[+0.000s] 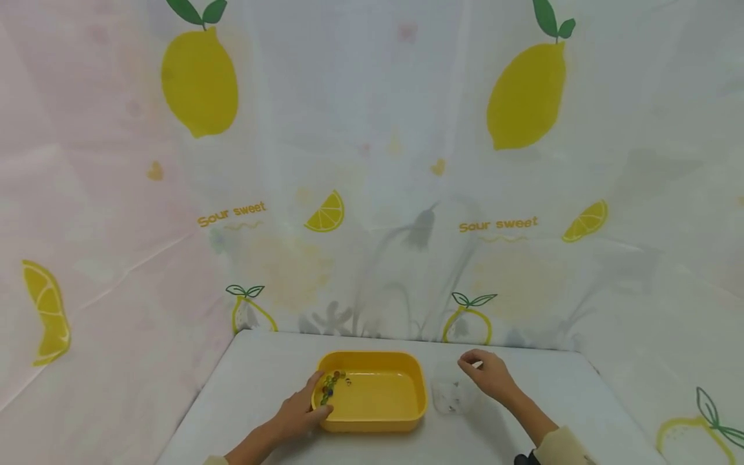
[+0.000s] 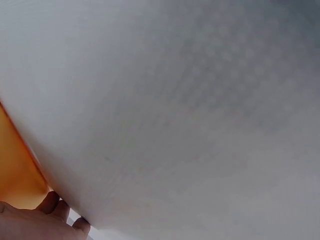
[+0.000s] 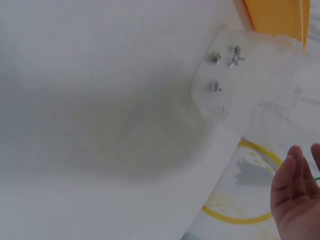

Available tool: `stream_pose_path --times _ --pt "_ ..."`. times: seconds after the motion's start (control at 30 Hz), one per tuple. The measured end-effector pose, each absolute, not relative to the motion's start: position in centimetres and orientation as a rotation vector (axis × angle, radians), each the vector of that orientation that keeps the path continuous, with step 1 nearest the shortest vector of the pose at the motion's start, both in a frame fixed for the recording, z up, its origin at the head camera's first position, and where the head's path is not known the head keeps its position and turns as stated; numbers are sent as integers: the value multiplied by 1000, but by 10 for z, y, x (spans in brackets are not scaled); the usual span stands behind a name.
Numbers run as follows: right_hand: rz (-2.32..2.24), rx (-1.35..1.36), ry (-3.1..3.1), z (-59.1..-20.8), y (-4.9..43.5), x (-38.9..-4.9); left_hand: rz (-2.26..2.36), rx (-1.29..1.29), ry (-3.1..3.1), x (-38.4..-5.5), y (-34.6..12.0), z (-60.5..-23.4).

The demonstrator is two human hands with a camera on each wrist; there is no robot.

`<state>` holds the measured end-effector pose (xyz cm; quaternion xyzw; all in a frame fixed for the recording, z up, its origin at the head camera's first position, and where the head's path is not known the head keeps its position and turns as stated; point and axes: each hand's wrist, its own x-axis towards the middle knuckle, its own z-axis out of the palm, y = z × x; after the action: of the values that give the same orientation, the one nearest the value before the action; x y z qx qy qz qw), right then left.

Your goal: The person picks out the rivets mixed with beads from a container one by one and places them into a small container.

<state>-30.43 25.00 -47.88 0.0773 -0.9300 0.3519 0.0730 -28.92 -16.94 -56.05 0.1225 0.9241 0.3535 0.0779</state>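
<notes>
A yellow plastic tub (image 1: 372, 426) stands on the white table. My left hand (image 1: 299, 410) grips its left end, with the thumb at the front corner and the fingers along the left rim; in the left wrist view, bent fingers of this hand (image 2: 45, 220) show beside the tub's orange-looking wall (image 2: 17, 165). Several small glass marbles (image 1: 327, 391), green, brown and blue, lie inside by that hand. My right hand (image 1: 491, 374) is raised beside a clear box (image 1: 446, 395), fingers loosely bent, nothing visible between them. Small silvery pronged metal pieces (image 3: 215, 57) sit in the box.
The white table (image 1: 523, 413) runs back to a pale curtain (image 1: 372, 161) printed with lemons, which also hangs along both sides. The clear box stands close to the tub's right side.
</notes>
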Motion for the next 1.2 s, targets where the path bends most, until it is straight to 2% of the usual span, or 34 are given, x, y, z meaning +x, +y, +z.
stream_pose_path --times 0.23,0.37,0.73,1.2 --pt "462 326 -2659 -484 270 -298 1064 341 2761 -289 -172 -558" --pt "272 373 -2560 -493 284 -295 1069 360 2755 -288 -173 -556" --pt "213 305 -2648 -499 294 -293 1064 387 2764 -291 -174 -548" --pt "183 345 -2594 -508 287 -290 1074 341 2764 -287 -167 -559"
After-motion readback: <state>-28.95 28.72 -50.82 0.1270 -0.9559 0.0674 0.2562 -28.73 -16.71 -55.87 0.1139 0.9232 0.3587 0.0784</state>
